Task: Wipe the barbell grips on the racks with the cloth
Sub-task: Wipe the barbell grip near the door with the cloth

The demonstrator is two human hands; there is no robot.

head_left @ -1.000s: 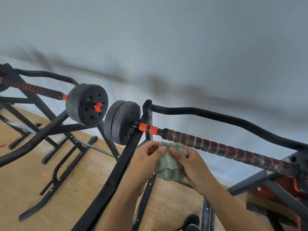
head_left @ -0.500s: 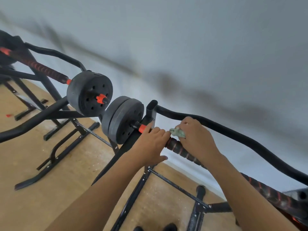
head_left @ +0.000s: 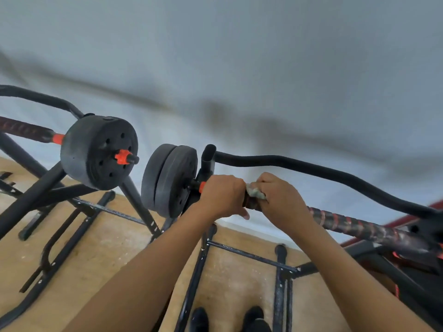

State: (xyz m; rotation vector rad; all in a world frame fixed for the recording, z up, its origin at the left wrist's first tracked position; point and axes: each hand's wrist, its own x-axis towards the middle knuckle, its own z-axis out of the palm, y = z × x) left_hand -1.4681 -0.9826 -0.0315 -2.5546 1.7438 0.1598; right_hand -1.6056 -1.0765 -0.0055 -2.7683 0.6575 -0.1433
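A barbell lies across a black rack, its black grip with red bands (head_left: 359, 226) running down to the right. My left hand (head_left: 223, 195) grips the bar just right of the orange collar (head_left: 202, 186). Beside it, my right hand (head_left: 280, 200) wraps the pale green cloth (head_left: 255, 191) around the grip; only a small fold of cloth shows between the two hands. Two black weight plates (head_left: 167, 179) sit at the bar's left end. A second barbell's grip (head_left: 24, 129) shows at the far left, blurred.
The rack's curved black rail (head_left: 323, 171) runs behind the bar. Another weight plate (head_left: 100, 150) with an orange nut belongs to the left rack. Black rack legs and crossbars (head_left: 247, 254) spread over the wooden floor. My shoes (head_left: 254, 318) are at the bottom. A grey wall rises behind.
Both hands rose from below the bar, where they held the cloth together, onto the bar. The left hand now grips the bar and the right wraps the cloth on the grip.
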